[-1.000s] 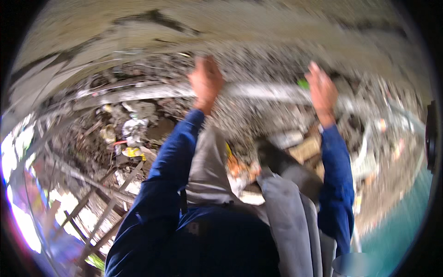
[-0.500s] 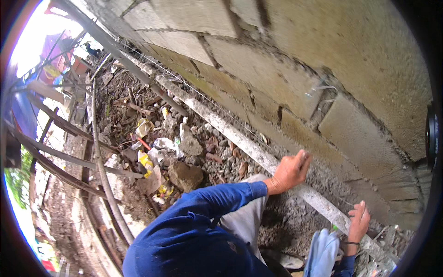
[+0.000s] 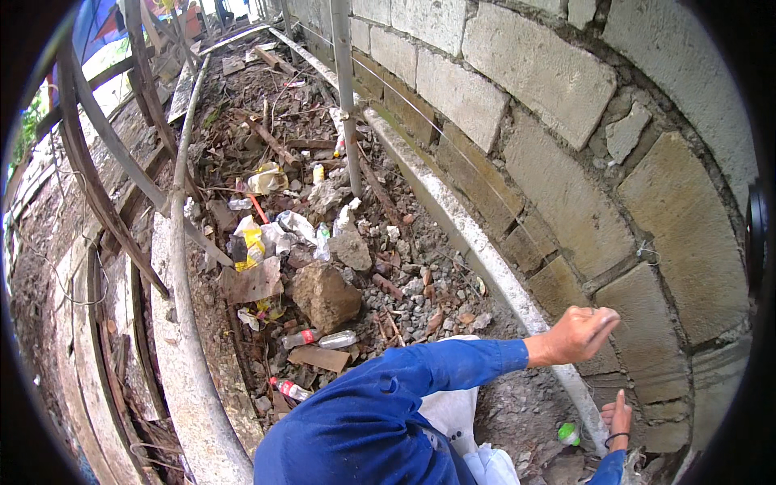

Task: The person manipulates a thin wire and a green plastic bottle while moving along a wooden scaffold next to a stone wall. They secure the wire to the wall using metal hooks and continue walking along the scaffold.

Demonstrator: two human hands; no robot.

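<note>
My left hand [image 3: 572,335] is closed in a pinch in front of the block wall [image 3: 570,190], above a long pale concrete ledge [image 3: 461,220]. A thin white string [image 3: 436,127] stretches along the wall toward its fingertips. Lower down, by the near end of the ledge, my right hand [image 3: 618,418] has its fingers curled and one digit pointing up; what they hold is too small to make out. A dark band circles that wrist. Beside the ledge lies a green-and-white round thing [image 3: 568,434]. Pale cloth [image 3: 490,466] shows at my lap.
Rubble, a large rock [image 3: 326,297], plastic bottles [image 3: 338,339] and crumpled wrappers [image 3: 252,245] cover the ground to my left. An upright pole [image 3: 343,97] stands by the ledge. Timber poles [image 3: 105,178] and planks [image 3: 166,323] line the left side. Bent wire [image 3: 647,251] sticks out of the wall.
My view has turned, bringing more ground and bottles into sight. My left hand now appears farther right, against the wall; my right hand appears lower, with one digit raised.
</note>
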